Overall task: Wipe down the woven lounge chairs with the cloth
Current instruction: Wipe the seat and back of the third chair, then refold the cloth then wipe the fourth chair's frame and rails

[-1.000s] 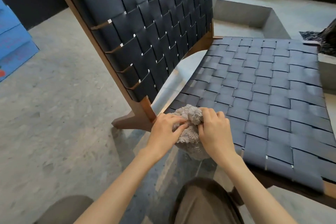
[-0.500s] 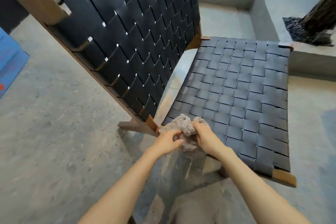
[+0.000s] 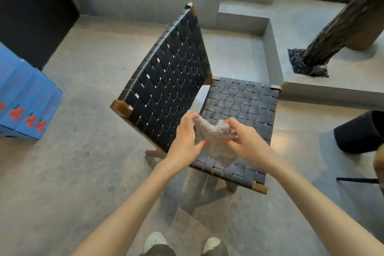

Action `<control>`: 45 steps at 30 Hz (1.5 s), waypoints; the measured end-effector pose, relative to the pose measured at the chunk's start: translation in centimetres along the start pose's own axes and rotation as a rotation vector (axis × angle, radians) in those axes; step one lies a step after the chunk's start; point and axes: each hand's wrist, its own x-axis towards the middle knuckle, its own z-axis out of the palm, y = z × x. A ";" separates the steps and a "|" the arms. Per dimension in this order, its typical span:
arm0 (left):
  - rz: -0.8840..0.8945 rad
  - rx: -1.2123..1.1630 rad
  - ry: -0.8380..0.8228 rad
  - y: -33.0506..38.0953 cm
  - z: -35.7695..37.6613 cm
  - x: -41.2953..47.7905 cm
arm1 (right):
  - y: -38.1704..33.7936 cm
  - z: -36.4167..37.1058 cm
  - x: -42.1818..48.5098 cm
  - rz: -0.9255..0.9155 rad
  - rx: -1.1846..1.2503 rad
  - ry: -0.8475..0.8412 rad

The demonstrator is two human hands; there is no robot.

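Grey fluffy cloth [image 3: 214, 143] hangs between two hands, over the front of the chair [image 3: 239, 102] seat. The left hand [image 3: 185, 141] pinches one edge with its fingers and thumb. The right hand [image 3: 247, 141] has its fingers curled round a bunched part. The chair has dark woven straps and a brown wood frame, and stands on the grey floor [image 3: 83, 172]
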 end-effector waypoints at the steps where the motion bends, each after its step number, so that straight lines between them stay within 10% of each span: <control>1: 0.064 0.028 0.013 1.7 -0.9 -0.3 | -1.2 -1.6 -1.1 -0.014 0.002 0.001; 26: 0.264 -0.016 -0.417 22.0 3.5 -2.0 | 3.3 -16.5 -21.7 0.255 0.037 0.472; 45: 0.074 0.049 -0.402 35.6 25.5 11.9 | 29.6 -37.8 -18.9 0.211 -0.063 0.121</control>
